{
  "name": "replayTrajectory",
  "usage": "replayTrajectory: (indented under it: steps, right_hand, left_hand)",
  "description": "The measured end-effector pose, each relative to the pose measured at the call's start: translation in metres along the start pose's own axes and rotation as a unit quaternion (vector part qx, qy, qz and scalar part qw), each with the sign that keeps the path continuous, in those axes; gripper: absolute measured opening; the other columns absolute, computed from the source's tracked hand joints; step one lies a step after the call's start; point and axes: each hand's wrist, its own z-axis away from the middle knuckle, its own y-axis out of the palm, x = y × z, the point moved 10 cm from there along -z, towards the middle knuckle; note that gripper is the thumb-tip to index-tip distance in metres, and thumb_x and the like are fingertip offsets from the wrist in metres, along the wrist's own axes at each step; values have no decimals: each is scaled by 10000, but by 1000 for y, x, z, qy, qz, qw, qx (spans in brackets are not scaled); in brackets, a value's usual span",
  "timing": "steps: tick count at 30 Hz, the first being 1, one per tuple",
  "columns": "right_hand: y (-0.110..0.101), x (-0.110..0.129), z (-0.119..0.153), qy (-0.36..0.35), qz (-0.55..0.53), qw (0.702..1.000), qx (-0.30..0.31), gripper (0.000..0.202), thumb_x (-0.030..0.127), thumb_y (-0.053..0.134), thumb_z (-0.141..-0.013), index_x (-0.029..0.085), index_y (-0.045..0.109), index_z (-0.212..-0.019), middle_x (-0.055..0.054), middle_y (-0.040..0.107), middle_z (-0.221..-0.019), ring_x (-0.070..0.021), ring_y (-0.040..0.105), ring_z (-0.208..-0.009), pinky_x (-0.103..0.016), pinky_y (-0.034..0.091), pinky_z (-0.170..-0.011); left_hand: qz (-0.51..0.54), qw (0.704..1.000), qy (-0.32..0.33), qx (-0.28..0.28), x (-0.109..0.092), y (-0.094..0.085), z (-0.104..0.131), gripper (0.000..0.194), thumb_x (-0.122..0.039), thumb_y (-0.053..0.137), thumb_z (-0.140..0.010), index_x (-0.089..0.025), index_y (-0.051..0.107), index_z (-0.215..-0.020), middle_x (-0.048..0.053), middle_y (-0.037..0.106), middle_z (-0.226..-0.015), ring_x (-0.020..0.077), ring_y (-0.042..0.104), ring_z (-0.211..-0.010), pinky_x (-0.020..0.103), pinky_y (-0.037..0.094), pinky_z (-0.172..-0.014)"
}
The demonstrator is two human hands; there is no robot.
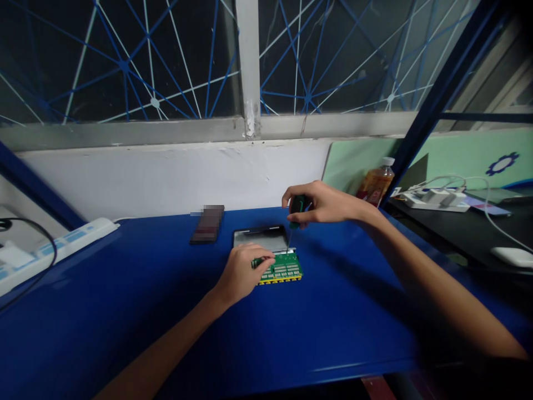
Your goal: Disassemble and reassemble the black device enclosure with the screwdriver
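A green circuit board (287,268) with rows of pale parts and a yellow front edge lies on the blue table. My left hand (244,272) is closed at the board's left end, thumb and fingers together, hiding that part of it. Above the board, my right hand (318,205) grips a screwdriver (298,208) by its dark green handle. Its thin shaft points down, almost upright, with the tip at the board's back edge. Behind the board lies a shallow dark-rimmed tray or cover (260,238) with a grey inside.
A dark flat object (207,225), partly blurred out, lies at the back left. A white power strip (62,253) runs along the left side. To the right stand a drink bottle (377,182) and a black table (449,233) with chargers and cables.
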Motion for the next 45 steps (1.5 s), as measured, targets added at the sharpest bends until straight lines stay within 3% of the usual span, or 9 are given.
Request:
replayTrajectory:
  steps: [34,39,45]
  right_hand:
    - [10,-4,-1,0,-6,999,45,215,286,627,-783,161,580,-952,-39,683,-843,-127,651,-605,-232,475,-565]
    - [9,-5,0,3,-1,999,47,284,262,618,-777,165,567,-1039,-53,685,-875,-142,658,-623,-238,473,-550]
    - [6,0,2,2,37,999,40,271,283,634,-766,165,577,-1004,-31,679,-760,-145,632,-608,-245,439,-546]
  left_hand:
    - [-33,999,-1,31,-2,6,1,105,-210,624,-820,-205,716,-772,19,708,-771,182,624,-735,315,474,-690]
    - [-31,999,2,30,-2,5,1,104,-213,623,-821,-209,721,-786,20,709,-769,177,623,-722,315,480,-684]
    - [-15,1000,6,21,-2,3,0,114,-186,622,-814,-205,734,-809,33,717,-798,175,634,-720,310,493,-675]
